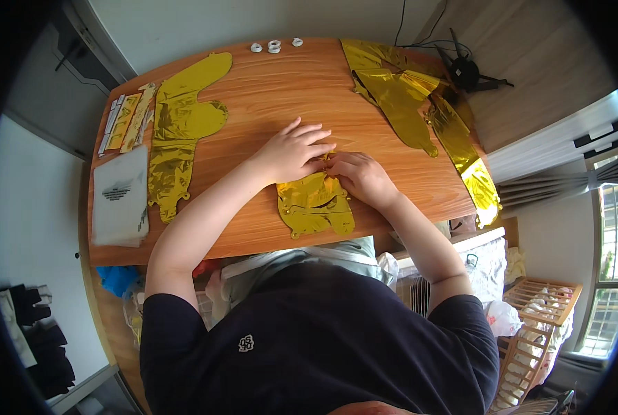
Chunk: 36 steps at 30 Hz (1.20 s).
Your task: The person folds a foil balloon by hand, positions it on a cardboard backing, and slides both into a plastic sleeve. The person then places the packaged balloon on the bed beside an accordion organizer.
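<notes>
In front of me on the wooden table (267, 90) lies a flat gold foil balloon (316, 218), partly folded, with small tabs along its near edge. My left hand (296, 153) rests at its far edge, palm down, fingers stretched out and spread; the thumb side is close to the right hand's fingertips. My right hand (366, 178) has its fingers curled together on the foil's far right corner, pinching it. The bit of foil between the two hands is mostly hidden.
Another gold foil balloon (174, 128) lies flat on the left, and more gold foil (399, 104) spreads along the right edge. Clear plastic bags (121, 197) and paper packets (125, 117) sit at the far left. Several small white tape rolls (274, 47) and a black router (464, 71) are at the back.
</notes>
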Each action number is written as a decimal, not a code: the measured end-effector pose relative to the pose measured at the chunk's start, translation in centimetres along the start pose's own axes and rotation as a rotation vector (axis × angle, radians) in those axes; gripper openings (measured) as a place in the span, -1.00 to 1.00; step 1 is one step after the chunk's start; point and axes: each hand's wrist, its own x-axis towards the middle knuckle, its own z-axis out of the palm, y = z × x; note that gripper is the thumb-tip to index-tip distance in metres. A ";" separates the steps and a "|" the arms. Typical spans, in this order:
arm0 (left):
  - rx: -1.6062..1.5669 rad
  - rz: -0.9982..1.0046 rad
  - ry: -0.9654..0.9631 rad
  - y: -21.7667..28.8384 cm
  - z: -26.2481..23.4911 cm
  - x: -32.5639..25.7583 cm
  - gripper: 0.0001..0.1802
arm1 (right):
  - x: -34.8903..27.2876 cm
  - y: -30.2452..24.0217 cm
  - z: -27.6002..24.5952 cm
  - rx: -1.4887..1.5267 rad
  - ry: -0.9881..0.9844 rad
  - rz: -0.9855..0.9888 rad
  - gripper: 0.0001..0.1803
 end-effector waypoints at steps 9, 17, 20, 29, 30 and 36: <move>0.168 0.005 0.079 0.7 0.1 -0.5 -0.41 | 0.1 -0.8 -0.9 -0.062 -0.044 -0.032 -0.71; 0.167 -0.002 0.069 0.5 0.3 -1.1 -0.33 | -0.9 -0.6 -1.8 -0.215 -0.063 -0.268 -0.67; 0.157 -0.010 0.056 0.5 0.5 -1.1 -0.29 | -0.9 0.2 -1.6 -0.168 -0.087 -0.307 -0.70; 0.026 -0.031 -0.048 -0.7 1.4 -1.6 -0.15 | -0.7 0.4 -1.3 -0.082 -0.122 -0.256 -0.74; 0.049 -0.021 -0.060 -0.7 1.5 -1.6 -0.13 | -0.7 0.5 -1.3 -0.081 -0.123 -0.255 -0.74; 0.073 0.016 -0.073 -0.5 1.7 -1.2 -0.12 | -1.0 0.7 -1.6 -0.090 -0.092 -0.300 -0.75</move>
